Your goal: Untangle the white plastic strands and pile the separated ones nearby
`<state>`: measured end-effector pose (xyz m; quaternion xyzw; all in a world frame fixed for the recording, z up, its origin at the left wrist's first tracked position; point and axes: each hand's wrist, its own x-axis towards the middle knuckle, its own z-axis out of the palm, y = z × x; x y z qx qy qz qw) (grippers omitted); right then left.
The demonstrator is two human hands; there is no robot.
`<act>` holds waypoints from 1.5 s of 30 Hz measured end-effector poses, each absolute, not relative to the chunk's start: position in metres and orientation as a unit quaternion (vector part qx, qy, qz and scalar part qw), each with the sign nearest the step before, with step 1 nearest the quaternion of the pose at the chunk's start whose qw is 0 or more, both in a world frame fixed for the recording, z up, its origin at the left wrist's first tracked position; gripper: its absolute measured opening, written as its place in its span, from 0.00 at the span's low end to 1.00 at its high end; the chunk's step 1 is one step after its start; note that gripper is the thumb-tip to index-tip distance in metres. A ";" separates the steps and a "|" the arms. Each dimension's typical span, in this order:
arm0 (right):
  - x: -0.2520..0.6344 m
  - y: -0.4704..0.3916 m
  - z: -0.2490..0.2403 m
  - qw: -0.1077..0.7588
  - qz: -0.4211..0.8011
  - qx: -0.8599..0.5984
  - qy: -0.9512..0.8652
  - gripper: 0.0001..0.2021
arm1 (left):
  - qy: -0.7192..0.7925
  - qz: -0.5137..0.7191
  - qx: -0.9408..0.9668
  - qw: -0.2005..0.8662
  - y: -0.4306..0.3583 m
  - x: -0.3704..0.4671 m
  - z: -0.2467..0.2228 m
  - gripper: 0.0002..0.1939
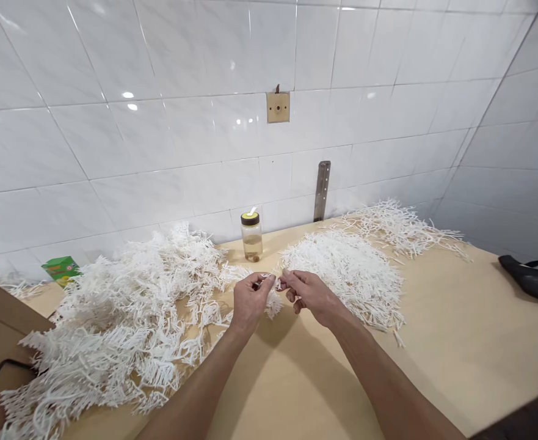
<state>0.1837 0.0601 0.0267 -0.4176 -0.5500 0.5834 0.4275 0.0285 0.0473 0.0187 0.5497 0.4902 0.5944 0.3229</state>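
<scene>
Both hands meet above the table, between two heaps of white branching pieces. My left hand [249, 299] pinches a small white piece [277, 283] between thumb and fingers. Thumb and forefinger of my right hand [309, 294] are closed on the same piece from the right, its other fingers curled. A wide tangled heap [126, 311] spreads to the left of my hands. Just right of them lies a denser pile of separate-looking white pieces [348, 269]. A few more white strands show below and behind my left hand.
A clear bottle with a dark and yellow lid [252, 237] stands behind my hands. Thin white branches [399, 226] lie at the back right. A green box [61, 269] is far left, a black object [532, 281] far right. A tiled wall [181, 134] borders the table [452, 342].
</scene>
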 end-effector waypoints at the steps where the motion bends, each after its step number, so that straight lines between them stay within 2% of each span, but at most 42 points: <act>1: 0.183 0.060 0.026 0.417 0.585 -0.417 -0.558 0.20 | 0.490 0.590 0.564 0.306 0.047 0.029 0.017 0.12; 7: 0.183 0.064 0.018 0.437 0.527 -0.423 -0.593 0.12 | 0.501 0.587 0.564 0.293 0.048 0.029 0.010 0.14; 13: 0.177 0.060 0.018 0.465 0.302 -0.461 -0.693 0.07 | 0.487 0.574 0.532 0.387 0.049 0.027 0.015 0.17; 16: 0.177 0.059 0.019 0.470 0.230 -0.443 -0.728 0.07 | 0.472 0.575 0.505 0.438 0.048 0.026 0.020 0.18; 23: 0.186 0.061 0.022 0.466 0.268 -0.436 -0.721 0.07 | 0.434 0.537 0.453 0.564 0.048 0.022 0.026 0.19; 26: 0.190 0.062 0.023 0.456 0.304 -0.423 -0.721 0.08 | 0.438 0.528 0.483 0.544 0.047 0.021 0.026 0.18; 33: 0.188 0.059 0.025 0.440 0.295 -0.417 -0.739 0.09 | 0.510 0.512 0.565 0.398 0.047 0.019 0.024 0.16; 38: 0.193 0.060 0.025 0.438 0.321 -0.405 -0.736 0.10 | 0.511 0.481 0.590 0.400 0.049 0.020 0.018 0.16; 45: 0.199 0.065 0.022 0.383 0.248 -0.430 -0.779 0.10 | 0.535 0.466 0.588 0.389 0.051 0.019 0.012 0.19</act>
